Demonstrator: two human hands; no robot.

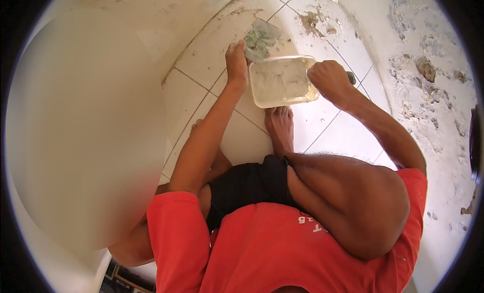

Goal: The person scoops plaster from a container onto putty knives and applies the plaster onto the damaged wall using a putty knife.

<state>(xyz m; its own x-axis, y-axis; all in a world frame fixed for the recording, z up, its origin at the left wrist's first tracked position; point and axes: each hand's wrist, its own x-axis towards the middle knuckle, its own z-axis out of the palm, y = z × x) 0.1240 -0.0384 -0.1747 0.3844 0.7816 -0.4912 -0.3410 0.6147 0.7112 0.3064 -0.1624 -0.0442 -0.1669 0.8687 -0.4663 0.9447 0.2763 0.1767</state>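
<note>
My left hand (237,66) is closed on the edge of a flat rectangular piece (263,37), greyish white with green patches. The piece is tilted beyond the far left corner of a translucent plastic container (259,94). Whitish smears and a pale yellowish tint show inside the container. At the container's right rim, my right hand (330,81) is curled into a fist. A dark handle end (351,77) sticks out behind that fist. The rest of this tool is hidden by the hand, so its kind is unclear.
White floor tiles (242,136) with dark joints lie below, with crumbled brown debris (310,21) near the far edge. A rough, pitted wall (428,91) rises on the right. My bare foot (281,126) is just below the container. A large blurred pale shape (85,131) covers the left.
</note>
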